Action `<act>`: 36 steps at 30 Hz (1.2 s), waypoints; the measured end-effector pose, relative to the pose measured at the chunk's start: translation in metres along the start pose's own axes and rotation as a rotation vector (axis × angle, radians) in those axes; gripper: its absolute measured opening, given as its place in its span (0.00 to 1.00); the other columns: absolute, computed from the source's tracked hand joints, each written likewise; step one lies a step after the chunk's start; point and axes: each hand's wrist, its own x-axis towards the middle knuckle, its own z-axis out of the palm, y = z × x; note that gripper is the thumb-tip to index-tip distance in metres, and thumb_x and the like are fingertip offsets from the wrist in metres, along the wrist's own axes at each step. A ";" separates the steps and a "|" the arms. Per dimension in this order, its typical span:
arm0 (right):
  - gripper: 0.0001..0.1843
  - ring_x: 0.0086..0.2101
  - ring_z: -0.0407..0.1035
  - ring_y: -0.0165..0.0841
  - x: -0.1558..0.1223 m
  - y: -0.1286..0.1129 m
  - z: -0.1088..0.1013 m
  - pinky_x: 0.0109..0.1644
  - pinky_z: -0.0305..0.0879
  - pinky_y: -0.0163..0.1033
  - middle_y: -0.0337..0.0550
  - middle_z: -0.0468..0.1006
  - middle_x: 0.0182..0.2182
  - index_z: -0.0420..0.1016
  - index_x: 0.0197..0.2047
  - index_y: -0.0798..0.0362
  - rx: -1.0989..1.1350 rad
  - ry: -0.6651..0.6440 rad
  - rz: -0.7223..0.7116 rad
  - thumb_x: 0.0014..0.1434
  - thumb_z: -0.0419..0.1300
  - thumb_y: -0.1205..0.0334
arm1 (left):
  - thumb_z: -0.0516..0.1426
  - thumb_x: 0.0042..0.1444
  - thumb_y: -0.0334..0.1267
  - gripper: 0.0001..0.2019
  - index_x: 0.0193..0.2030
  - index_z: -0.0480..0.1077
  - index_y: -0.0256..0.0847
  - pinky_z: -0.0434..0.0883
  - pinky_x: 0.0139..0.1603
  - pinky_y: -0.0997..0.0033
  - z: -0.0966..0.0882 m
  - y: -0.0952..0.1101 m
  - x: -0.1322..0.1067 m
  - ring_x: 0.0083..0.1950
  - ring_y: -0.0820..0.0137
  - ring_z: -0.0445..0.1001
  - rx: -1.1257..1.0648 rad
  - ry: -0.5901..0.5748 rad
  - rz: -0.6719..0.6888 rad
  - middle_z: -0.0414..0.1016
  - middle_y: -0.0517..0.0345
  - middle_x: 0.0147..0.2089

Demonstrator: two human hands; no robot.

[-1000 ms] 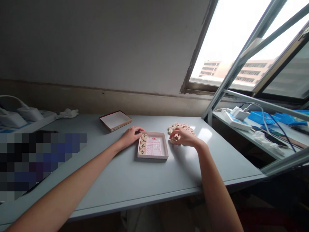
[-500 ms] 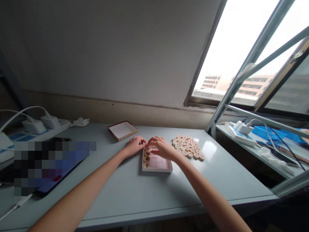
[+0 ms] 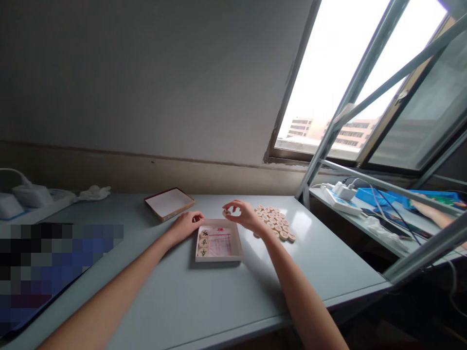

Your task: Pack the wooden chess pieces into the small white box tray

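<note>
1. Nearest the camera, two bare forearms run up from the bottom edge of the frame over a grey table (image 3: 204, 301).
2. Just below centre lies a shallow tray (image 3: 218, 259) lined with red-printed paper. Three round pieces (image 3: 203, 242) sit in a column along its left wall.
3. The left hand (image 3: 185, 225) rests palm-down at the tray's upper left corner with its fingers loosely curled. Whether it grips the rim or only touches it cannot be told.
4. The right hand (image 3: 245, 217) hovers over the tray's upper right corner, clear of the table. Its thumb and fingertips are pinched on one small pale disc (image 3: 226, 212); the other fingers are half open.
5. The disc looks wooden, so it is probably light, stiff and smooth. It is unlikely to break, but it could slip or roll on edge. A pinch across its rim, or thumb under and finger on top, looks the surest hold.
6. Right of the hand, a pile of discs (image 3: 276, 226) lies flat on the table, well apart from the tray.
7. Left of centre and further back, a box lid (image 3: 168, 203) lies open side up.
8. Farthest off are a power strip (image 3: 25, 200) at the left edge, a window (image 3: 328, 97) at the upper right, and a side shelf (image 3: 365, 218) with another person's arm (image 3: 432, 215) beyond it.
</note>
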 end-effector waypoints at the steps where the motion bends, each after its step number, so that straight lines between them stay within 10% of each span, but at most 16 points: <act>1: 0.09 0.31 0.65 0.27 -0.002 0.005 -0.006 0.37 0.60 0.32 0.42 0.72 0.34 0.73 0.37 0.54 -0.035 -0.007 0.053 0.51 0.57 0.65 | 0.49 0.48 0.45 0.14 0.30 0.69 0.38 0.63 0.36 0.70 0.000 0.001 -0.001 0.35 0.65 0.70 0.005 0.006 -0.003 0.74 0.56 0.32; 11: 0.10 0.45 0.60 0.42 -0.020 0.013 -0.035 0.47 0.53 0.47 0.47 0.71 0.41 0.74 0.36 0.52 -0.467 -0.194 0.331 0.50 0.55 0.68 | 0.48 0.49 0.45 0.14 0.31 0.69 0.39 0.63 0.33 0.71 0.000 0.001 -0.002 0.33 0.66 0.70 0.056 0.028 -0.011 0.74 0.56 0.31; 16: 0.13 0.47 0.60 0.37 -0.012 0.004 -0.013 0.49 0.53 0.44 0.43 0.69 0.44 0.70 0.43 0.48 -0.248 -0.122 0.115 0.52 0.56 0.66 | 0.48 0.49 0.44 0.13 0.30 0.70 0.39 0.63 0.35 0.71 -0.001 0.007 -0.004 0.34 0.66 0.70 0.037 0.032 -0.007 0.74 0.56 0.32; 21: 0.17 0.42 0.65 0.33 -0.006 -0.021 0.021 0.46 0.58 0.37 0.42 0.71 0.41 0.70 0.45 0.49 -0.031 -0.349 -0.161 0.50 0.59 0.68 | 0.48 0.49 0.44 0.14 0.30 0.70 0.39 0.64 0.36 0.71 -0.001 0.011 -0.005 0.34 0.66 0.70 0.028 0.026 -0.006 0.75 0.56 0.32; 30: 0.09 0.36 0.66 0.32 -0.008 -0.028 0.035 0.42 0.61 0.37 0.44 0.73 0.36 0.71 0.37 0.54 -0.022 -0.260 -0.130 0.51 0.60 0.65 | 0.47 0.50 0.47 0.16 0.30 0.70 0.39 0.64 0.34 0.71 0.000 0.007 -0.003 0.33 0.67 0.70 0.026 0.008 0.000 0.74 0.57 0.30; 36: 0.11 0.32 0.67 0.27 -0.006 -0.020 0.003 0.37 0.62 0.32 0.40 0.73 0.33 0.71 0.40 0.53 0.116 -0.241 -0.046 0.50 0.58 0.66 | 0.47 0.50 0.44 0.15 0.32 0.70 0.39 0.63 0.35 0.72 0.000 0.006 -0.003 0.35 0.66 0.71 0.067 0.016 0.009 0.75 0.56 0.33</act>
